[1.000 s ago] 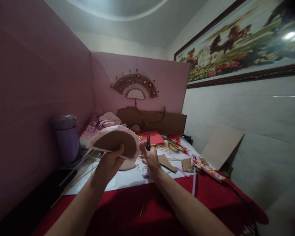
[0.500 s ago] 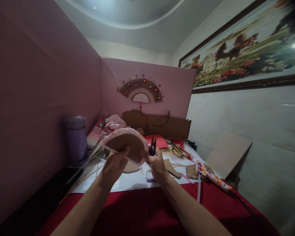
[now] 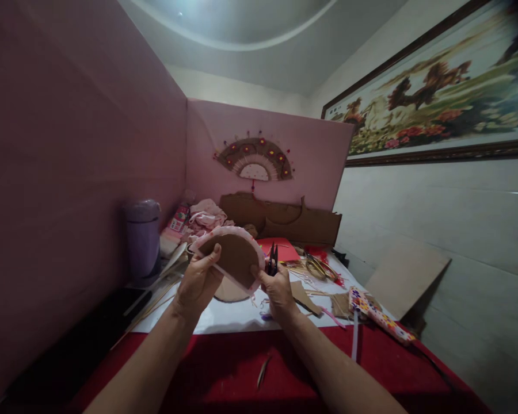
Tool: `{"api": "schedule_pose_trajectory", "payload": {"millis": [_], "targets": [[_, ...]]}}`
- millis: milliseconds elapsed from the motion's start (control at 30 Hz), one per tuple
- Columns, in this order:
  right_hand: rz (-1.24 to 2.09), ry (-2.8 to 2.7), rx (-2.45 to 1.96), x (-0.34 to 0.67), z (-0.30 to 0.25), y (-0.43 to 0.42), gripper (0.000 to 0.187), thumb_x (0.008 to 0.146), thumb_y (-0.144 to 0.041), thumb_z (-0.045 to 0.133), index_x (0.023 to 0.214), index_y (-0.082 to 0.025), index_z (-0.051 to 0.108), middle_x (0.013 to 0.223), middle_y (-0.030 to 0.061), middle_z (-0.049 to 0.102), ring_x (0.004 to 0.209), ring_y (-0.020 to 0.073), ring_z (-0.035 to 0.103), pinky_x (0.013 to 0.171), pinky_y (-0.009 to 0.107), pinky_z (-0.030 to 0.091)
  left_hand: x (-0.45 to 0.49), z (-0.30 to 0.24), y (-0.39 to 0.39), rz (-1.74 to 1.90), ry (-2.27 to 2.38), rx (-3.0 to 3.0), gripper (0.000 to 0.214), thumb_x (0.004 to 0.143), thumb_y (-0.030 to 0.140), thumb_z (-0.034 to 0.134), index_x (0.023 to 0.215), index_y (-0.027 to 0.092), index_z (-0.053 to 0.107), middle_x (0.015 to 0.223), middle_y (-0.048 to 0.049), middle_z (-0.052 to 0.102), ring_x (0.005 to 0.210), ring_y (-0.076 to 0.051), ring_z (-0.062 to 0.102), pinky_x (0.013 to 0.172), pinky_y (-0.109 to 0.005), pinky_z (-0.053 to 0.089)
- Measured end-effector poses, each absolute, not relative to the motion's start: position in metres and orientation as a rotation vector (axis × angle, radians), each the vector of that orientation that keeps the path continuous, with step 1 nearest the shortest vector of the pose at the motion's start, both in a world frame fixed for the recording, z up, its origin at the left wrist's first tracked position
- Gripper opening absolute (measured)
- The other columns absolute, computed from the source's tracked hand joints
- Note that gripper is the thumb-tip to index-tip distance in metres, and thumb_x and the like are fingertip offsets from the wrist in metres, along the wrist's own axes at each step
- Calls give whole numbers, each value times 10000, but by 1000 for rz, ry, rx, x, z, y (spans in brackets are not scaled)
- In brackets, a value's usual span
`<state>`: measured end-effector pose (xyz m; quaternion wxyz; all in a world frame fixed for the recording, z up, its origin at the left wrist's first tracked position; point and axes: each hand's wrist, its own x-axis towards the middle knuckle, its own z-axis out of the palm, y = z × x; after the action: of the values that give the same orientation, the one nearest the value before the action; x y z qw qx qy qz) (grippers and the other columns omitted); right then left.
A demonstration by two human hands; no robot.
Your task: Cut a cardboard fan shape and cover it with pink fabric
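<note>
My left hand (image 3: 198, 282) grips a half-round cardboard piece (image 3: 233, 256) edged with pink-white fabric, held up above the table. My right hand (image 3: 278, 287) is closed around small dark scissors (image 3: 272, 261), blades pointing up, right beside the piece's right edge, with the thumb touching its trim. Another cardboard half-round (image 3: 228, 290) lies on the white sheet (image 3: 242, 313) just below.
A red cloth (image 3: 250, 368) covers the table. A purple lidded container (image 3: 142, 238) stands at left by the pink partition. Cardboard scraps (image 3: 304, 296), a floral wrapped tool (image 3: 377, 313), ribbons, thin sticks and a red sheet (image 3: 282, 248) lie around. A decorated fan (image 3: 254, 158) hangs on the back partition.
Both hands have drawn closer together; the cardboard piece has tilted more upright and the scissors now sit against its right edge. The view has shifted a little.
</note>
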<state>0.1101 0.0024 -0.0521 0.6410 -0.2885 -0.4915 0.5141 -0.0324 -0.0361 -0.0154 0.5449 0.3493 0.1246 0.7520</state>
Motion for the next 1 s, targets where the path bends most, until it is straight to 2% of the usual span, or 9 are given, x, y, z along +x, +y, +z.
{"api": "schedule_pose_trajectory", "payload": {"millis": [533, 667, 800, 867, 1000], "targets": [[1221, -1082, -675, 107, -53, -1, 339, 522, -325, 790, 696, -175, 541, 584, -57, 485, 464, 54, 326, 407, 187, 245, -28, -15, -41, 1735, 347, 918, 223, 680, 112, 705, 895, 170, 709, 963, -54, 722, 1020, -240, 610, 963, -388, 428], [1193, -1101, -689, 107, -54, 0, 322, 539, -329, 780, 706, -176, 551, 580, -48, 509, 475, 69, 372, 414, 190, 280, -28, -19, -37, 1766, 394, 867, 312, 643, 63, 713, 937, 167, 704, 910, -46, 730, 953, -222, 637, 939, -376, 448], [1162, -1124, -672, 107, -56, 3, 312, 544, -327, 779, 708, -169, 567, 618, -33, 543, 522, 85, 444, 464, 196, 351, -26, -19, -34, 1809, 427, 762, 348, 667, 23, 675, 985, 165, 688, 884, -35, 728, 860, -172, 654, 912, -331, 469], [1169, -1135, -654, 108, -56, 4, 309, 553, -343, 777, 712, -165, 580, 590, -43, 519, 485, 71, 418, 450, 193, 343, -26, -18, -33, 1814, 422, 709, 302, 702, 23, 644, 970, 155, 688, 882, -40, 727, 834, -163, 658, 904, -328, 479], [1236, -1067, -656, 110, -52, 3, 311, 616, -428, 721, 706, -170, 572, 483, -92, 383, 370, 30, 243, 357, 173, 190, -29, -14, -33, 1839, 409, 573, 328, 759, -17, 562, 1003, 170, 676, 860, -28, 731, 803, -135, 666, 909, -315, 486]]}}
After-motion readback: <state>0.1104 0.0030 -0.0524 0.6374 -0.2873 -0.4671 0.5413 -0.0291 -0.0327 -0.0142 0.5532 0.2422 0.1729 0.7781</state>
